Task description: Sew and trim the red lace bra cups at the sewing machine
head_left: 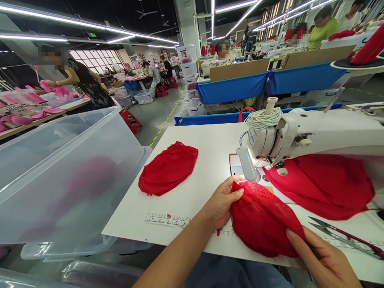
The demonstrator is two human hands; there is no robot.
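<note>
A red fabric piece (264, 220) with a lacy upper edge is held between my two hands at the front of the sewing machine (318, 132). My left hand (223, 200) pinches its upper left corner, close to the needle area. At the lower right edge, my right hand (321, 256) grips the same piece between thumb and fingers. The needle and presser foot are hidden behind the grey lamp (248, 165). To the left on the table lies a stack of red fabric pieces (168, 169). More red fabric (324, 184) lies under the machine arm.
Scissors (345, 236) lie at the right, beyond my right hand. A printed ruler scale (168, 220) runs along the table's front. Large clear plastic bins (60, 188) stand left of the white table (132, 224). Several people work at other tables behind.
</note>
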